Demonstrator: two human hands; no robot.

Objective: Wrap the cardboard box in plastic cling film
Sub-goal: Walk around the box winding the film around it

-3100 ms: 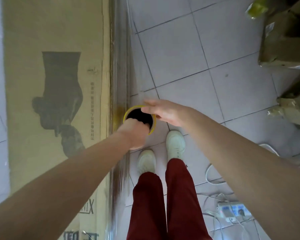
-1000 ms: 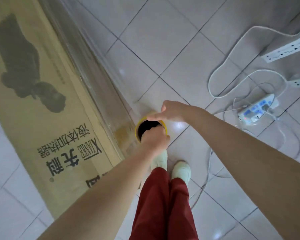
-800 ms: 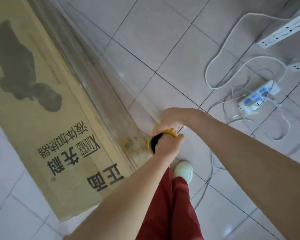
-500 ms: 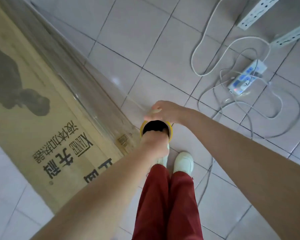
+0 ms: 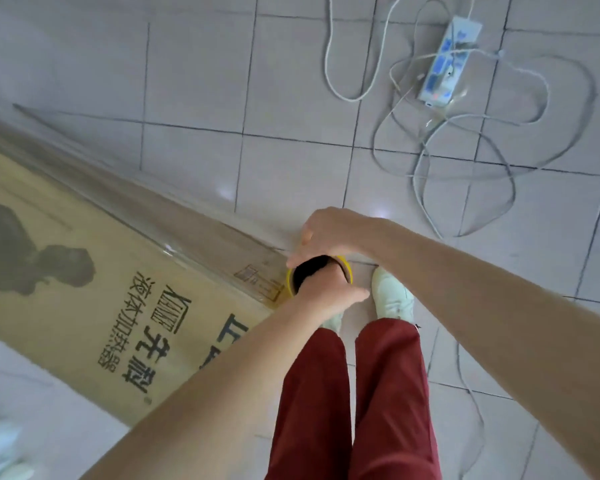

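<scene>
Long brown printed cardboard box [image 5: 84,299] lies on grey tiled floor [image 5: 194,81], left of feet. Clear cling film sheet [image 5: 146,206] stretched along its side. Yellow-rimmed film roll [image 5: 349,271] at box corner. Left hand [image 5: 326,292] grips near rim, right hand [image 5: 329,233] curled over far rim.

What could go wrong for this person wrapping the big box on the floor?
The loose cables by the power strip lie on the floor near the person's shoe; a step could snag one. The cling film stretches from the film roll along the cardboard box; it may tear or slip at the corner.
</scene>
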